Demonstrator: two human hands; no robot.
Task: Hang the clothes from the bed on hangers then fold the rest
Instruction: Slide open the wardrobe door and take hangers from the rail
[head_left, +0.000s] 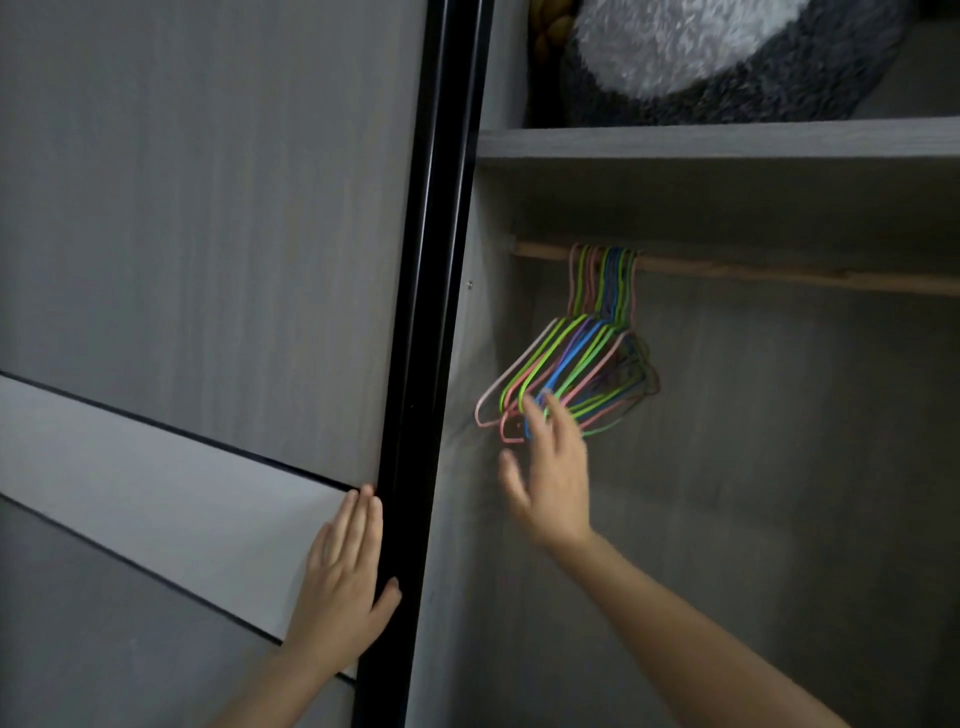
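Closest to the camera is the left hand (343, 587), laid flat on the wardrobe's sliding door (208, 208). Its fingers (358, 519) are straight and close together, pointing up along the pale band across the panel. The thumb (387, 597) is spread out to the side and sits on the door's black edge strip (421, 312). So it's an open palm pressed on the door, not curled round anything.

The right hand (550, 467) is stretched up into the open wardrobe with its fingers loose and fanned out, holding nothing. The fingertips overlap the bottom corners of the hangers (582, 364), but the hand is blurry, so I honestly can't tell if they're touching the wire or just in front of it.

The hangers are a bunch of thin ones in pink, lime green, blue and a bit of purple. They're all bare and packed tightly together, with their hooks over the wooden rail (779, 273) near its left end. The whole bunch sits tilted, with the lower ends fanned out toward the door side.

Above the rail there's a grey shelf (727, 140) with a big fluffy grey and white cushion thing (701, 52) sitting on it.
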